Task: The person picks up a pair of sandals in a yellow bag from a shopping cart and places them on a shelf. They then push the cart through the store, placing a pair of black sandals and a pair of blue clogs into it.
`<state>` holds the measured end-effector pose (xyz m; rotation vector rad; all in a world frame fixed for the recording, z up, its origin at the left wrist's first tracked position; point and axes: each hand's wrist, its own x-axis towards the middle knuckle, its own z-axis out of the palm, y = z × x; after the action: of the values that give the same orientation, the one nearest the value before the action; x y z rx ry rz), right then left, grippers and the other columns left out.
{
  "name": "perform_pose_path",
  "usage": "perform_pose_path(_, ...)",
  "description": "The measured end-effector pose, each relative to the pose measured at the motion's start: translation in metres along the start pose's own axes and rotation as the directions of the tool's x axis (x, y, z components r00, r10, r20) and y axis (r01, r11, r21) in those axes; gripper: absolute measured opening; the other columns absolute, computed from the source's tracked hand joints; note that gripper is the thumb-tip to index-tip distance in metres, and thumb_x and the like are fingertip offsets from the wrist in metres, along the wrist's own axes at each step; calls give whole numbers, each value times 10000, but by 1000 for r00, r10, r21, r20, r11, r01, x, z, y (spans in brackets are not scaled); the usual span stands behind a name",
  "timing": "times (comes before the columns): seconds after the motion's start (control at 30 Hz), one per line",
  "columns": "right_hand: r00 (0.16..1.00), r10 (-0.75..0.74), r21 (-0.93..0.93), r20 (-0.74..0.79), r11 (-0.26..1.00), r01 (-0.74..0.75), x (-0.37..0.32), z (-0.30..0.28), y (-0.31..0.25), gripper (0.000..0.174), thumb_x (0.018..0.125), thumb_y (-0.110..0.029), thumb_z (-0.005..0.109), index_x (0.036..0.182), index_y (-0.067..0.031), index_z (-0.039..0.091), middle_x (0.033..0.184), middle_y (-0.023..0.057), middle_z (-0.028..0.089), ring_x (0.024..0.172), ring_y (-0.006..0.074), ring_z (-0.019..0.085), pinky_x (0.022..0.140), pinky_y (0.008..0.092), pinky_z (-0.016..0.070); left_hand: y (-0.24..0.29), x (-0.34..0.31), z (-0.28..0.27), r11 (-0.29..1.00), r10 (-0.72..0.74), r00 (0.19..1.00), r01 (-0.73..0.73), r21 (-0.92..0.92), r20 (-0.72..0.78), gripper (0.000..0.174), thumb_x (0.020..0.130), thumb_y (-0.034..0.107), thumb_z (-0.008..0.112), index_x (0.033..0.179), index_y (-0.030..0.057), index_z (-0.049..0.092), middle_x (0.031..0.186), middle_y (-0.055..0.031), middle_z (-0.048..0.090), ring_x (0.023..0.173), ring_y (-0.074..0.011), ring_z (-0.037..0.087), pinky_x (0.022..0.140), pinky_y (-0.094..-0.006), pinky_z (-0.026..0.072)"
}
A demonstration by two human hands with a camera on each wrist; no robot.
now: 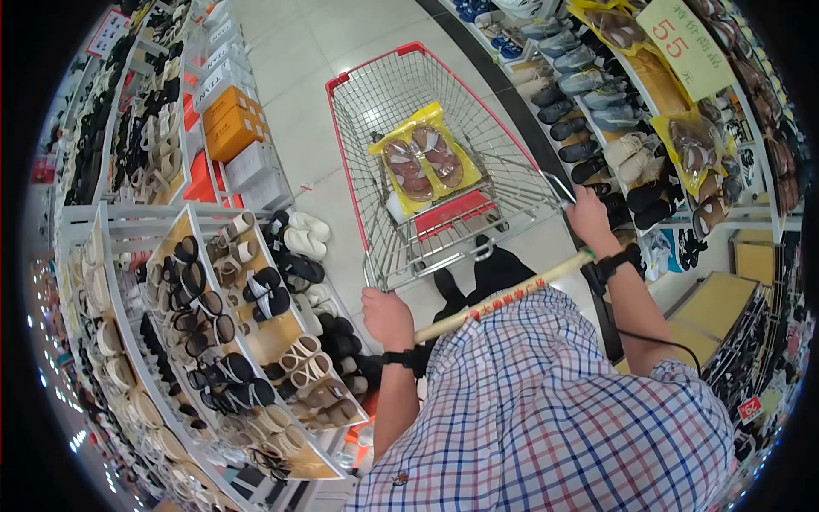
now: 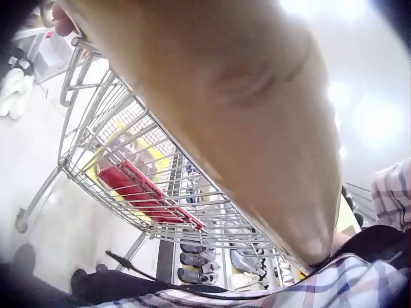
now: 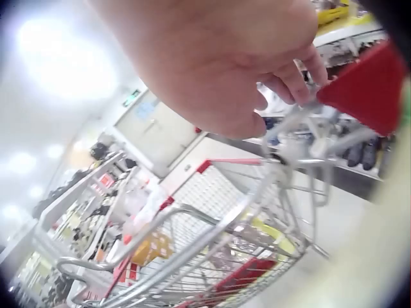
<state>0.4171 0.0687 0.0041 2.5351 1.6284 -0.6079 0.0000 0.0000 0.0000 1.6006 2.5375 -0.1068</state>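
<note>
A wire shopping cart [image 1: 412, 48] with a red rim stands in front of the person. Inside lies a yellow-edged clear bag of brown sandals [image 1: 426, 162], above a red seat flap [image 1: 456, 213]. The left hand [image 1: 390, 320] curls at the cart's near left metal corner; in the left wrist view only its fingers [image 2: 63, 22] show. On the other side the right hand [image 1: 590, 222] grips the metal frame, with fingers bent around the tube in the right wrist view. The beige handle bar [image 1: 512, 300] with red lettering crosses under both wrists and fills much of the left wrist view.
Shelves of sandals [image 1: 205, 299] run close along the left, with white clogs [image 1: 307, 235] on the floor beside them. Orange boxes [image 1: 230, 124] stand farther ahead. Sneakers [image 1: 593, 90] line the right rack under a price sign [image 1: 687, 49]. Tiled floor [image 1: 290, 60] extends ahead.
</note>
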Motion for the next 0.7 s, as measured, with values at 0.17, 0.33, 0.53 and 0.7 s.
perform_pose_path(0.17, 719, -536, 213, -441, 716, 665, 7, -23, -94, 291, 858, -147, 581, 1108, 1, 579, 994, 216, 615, 912, 415, 615, 761, 485, 502, -8, -53, -2, 999, -25, 996, 23, 27, 80, 352, 830, 245, 673, 1006, 11, 477, 937, -160, 612, 832, -334, 645, 699, -424, 530)
perform_pose_path(0.33, 829, -538, 266, 150, 830, 490, 136, 92, -204, 303, 855, -223, 604, 1102, -49, 619, 949, 225, 649, 935, 388, 634, 794, 448, 508, -28, -27, -5, 989, -87, 994, 79, 128, 62, 373, 816, 217, 643, 1064, -21, 499, 937, -184, 603, 826, -372, 623, 690, -435, 515)
perform_pose_path(0.53, 891, -328, 500, 313, 855, 139, 286, 242, -198, 625, 745, -316, 748, 1205, 39, 519, 1070, 262, 647, 1004, 378, 645, 848, 427, 516, -8, -25, 6, 977, -186, 977, 173, 124, 102, 453, 836, 217, 663, 1167, -33, 480, 960, -221, 611, 878, -419, 607, 715, -497, 472)
perform_pose_path(0.7, 954, -248, 600, 166, 793, 102, 310, 321, -162, 993, 706, -392, 811, 1328, 179, 289, 1208, 294, 576, 1146, 356, 587, 975, 372, 465, 6, -21, 9, 971, -231, 970, 224, 88, 79, 509, 854, 201, 660, 1248, -48, 455, 1027, -240, 615, 931, -417, 611, 767, -477, 475)
